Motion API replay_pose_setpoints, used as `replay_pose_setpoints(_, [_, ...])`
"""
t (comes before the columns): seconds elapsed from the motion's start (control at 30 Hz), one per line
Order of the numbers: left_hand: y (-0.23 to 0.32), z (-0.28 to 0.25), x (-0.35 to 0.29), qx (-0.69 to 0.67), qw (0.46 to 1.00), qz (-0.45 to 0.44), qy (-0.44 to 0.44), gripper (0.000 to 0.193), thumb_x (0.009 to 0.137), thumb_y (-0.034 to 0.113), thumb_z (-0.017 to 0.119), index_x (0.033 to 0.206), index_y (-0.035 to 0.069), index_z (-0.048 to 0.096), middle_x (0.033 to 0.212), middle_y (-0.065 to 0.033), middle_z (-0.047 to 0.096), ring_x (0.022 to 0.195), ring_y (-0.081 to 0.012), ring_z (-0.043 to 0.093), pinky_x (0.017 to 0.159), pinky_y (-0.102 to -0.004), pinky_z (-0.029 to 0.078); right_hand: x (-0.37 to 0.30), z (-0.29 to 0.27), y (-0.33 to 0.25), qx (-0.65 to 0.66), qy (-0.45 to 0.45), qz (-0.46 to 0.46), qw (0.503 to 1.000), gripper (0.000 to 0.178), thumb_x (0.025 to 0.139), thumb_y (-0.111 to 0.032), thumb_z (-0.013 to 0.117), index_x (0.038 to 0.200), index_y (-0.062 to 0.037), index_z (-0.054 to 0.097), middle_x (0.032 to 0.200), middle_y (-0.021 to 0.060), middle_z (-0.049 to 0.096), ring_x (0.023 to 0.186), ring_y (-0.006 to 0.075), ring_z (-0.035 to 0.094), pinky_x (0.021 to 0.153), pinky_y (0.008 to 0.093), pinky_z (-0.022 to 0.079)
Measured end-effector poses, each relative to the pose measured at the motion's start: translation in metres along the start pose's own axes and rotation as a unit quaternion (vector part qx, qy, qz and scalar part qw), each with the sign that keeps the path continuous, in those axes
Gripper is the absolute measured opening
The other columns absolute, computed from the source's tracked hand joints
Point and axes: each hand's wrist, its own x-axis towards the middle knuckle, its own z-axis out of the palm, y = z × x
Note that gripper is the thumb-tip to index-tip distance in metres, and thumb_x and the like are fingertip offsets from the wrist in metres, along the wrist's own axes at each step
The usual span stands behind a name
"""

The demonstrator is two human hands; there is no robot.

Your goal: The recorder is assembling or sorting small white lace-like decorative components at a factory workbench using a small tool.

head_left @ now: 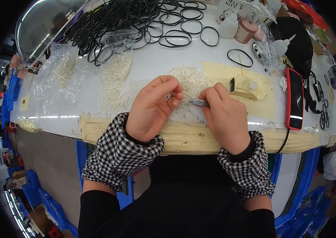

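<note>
My left hand (150, 108) is raised palm inward, its fingers curled and closed near the thumb. Whatever it pinches, if anything, is too small to make out. Closed around a short grey metal tool (199, 103) with a narrow tip, my right hand (228, 119) points it left toward the left fingertips. Its full shape is hidden in the grip, so its exact kind is unclear. Behind and beneath the fingers lies a heap of small white pieces (190, 78). Another spread of such pieces (113, 95) lies to the left of my left hand.
Black rubbery loops (176, 38) pile up at the back. A tape-wrapped block (249, 87) sits right, beside a red-edged phone (294, 99) with a cable. Clear plastic bags (63, 75) lie left. Bottles (228, 26) and a pink jar (246, 30) stand back right. Yellow tape (183, 139) lines the table's front edge.
</note>
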Motion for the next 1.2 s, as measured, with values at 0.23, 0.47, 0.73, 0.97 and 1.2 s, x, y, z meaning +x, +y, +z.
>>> replay_pose_setpoints(0.23, [-0.001, 0.006, -0.001, 0.106, 0.994, -0.032, -0.019, 0.013, 0.093, 0.014, 0.057, 0.098, 0.001, 0.058, 0.085, -0.0014, 0.058, 0.077, -0.0073, 0.053, 0.070, -0.0195, 0.044, 0.004, -0.006, -0.002, 0.132, 0.057, 0.009, 0.990, 0.019, 0.074, -0.001, 0.064, 0.090, -0.0058, 0.054, 0.083, 0.0083, 0.052, 0.064, 0.0259, 0.058, 0.053, 0.0331, 0.046])
replay_pose_setpoints(0.47, [-0.002, 0.005, -0.004, 0.066, 0.990, -0.067, -0.102, 0.015, 0.095, 0.015, 0.053, 0.100, 0.001, 0.056, 0.084, -0.0008, 0.057, 0.074, -0.0066, 0.050, 0.066, -0.0185, 0.042, 0.005, -0.009, -0.009, 0.268, 0.092, -0.003, 0.959, 0.016, 0.077, 0.001, 0.065, 0.090, -0.0024, 0.055, 0.081, 0.0090, 0.054, 0.065, 0.0230, 0.058, 0.055, 0.0301, 0.046])
replay_pose_setpoints(0.73, [0.001, 0.008, -0.006, 0.061, 0.983, -0.094, -0.148, 0.023, 0.098, 0.024, 0.049, 0.101, 0.002, 0.055, 0.083, 0.0008, 0.055, 0.072, -0.0055, 0.047, 0.063, -0.0177, 0.038, 0.004, -0.016, -0.010, 0.324, 0.073, -0.023, 0.943, 0.018, 0.074, 0.003, 0.068, 0.088, -0.0017, 0.057, 0.079, 0.0082, 0.058, 0.067, 0.0206, 0.061, 0.056, 0.0273, 0.048])
replay_pose_setpoints(0.97, [0.000, 0.005, -0.004, 0.066, 0.987, -0.071, -0.131, 0.020, 0.097, 0.023, 0.051, 0.097, 0.004, 0.056, 0.082, 0.0009, 0.055, 0.070, -0.0056, 0.047, 0.063, -0.0183, 0.039, 0.005, -0.015, -0.011, 0.287, 0.093, -0.048, 0.952, 0.019, 0.071, 0.006, 0.067, 0.087, -0.0015, 0.060, 0.079, 0.0088, 0.059, 0.066, 0.0193, 0.061, 0.057, 0.0271, 0.049])
replay_pose_setpoints(1.2, [0.003, 0.011, -0.008, 0.162, 0.980, -0.036, -0.108, 0.020, 0.097, 0.021, 0.051, 0.095, 0.002, 0.057, 0.082, -0.0010, 0.060, 0.069, -0.0045, 0.048, 0.058, -0.0175, 0.037, 0.005, -0.016, -0.013, 0.275, 0.126, -0.023, 0.953, 0.015, 0.073, 0.005, 0.066, 0.085, -0.0008, 0.061, 0.078, 0.0093, 0.059, 0.066, 0.0197, 0.061, 0.057, 0.0272, 0.048])
